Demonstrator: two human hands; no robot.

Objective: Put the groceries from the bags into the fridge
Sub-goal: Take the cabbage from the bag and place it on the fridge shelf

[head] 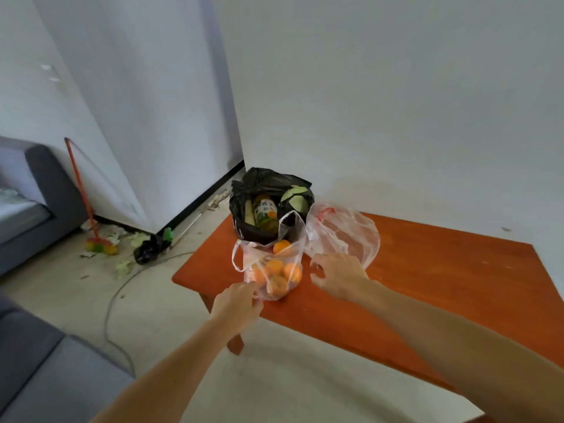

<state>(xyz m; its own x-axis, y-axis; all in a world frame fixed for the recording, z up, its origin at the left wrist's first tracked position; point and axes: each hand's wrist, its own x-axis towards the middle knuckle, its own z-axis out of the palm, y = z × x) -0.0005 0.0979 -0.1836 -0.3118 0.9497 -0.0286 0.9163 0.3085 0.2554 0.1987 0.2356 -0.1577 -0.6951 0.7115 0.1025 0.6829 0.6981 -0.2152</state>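
Note:
A clear plastic bag (293, 239) with several oranges (279, 274) stands near the left corner of the orange wooden table (427, 285). My left hand (236, 303) touches the bag's lower left side, fingers curled against the plastic. My right hand (338, 276) hovers just right of the bag with fingers loosely curled, holding nothing. Behind it an open black bag (244, 203) holds a juice bottle (265, 213) and a pale green vegetable (294, 199). A second clear bag (345, 233) lies to the right, its contents unclear.
A white fridge-like cabinet (158, 117) stands to the left behind the table. On the floor lie a broom (84, 193), scraps, a small black bag (149, 248) and a cable (113, 300). Grey sofa parts (45, 190) are at the left.

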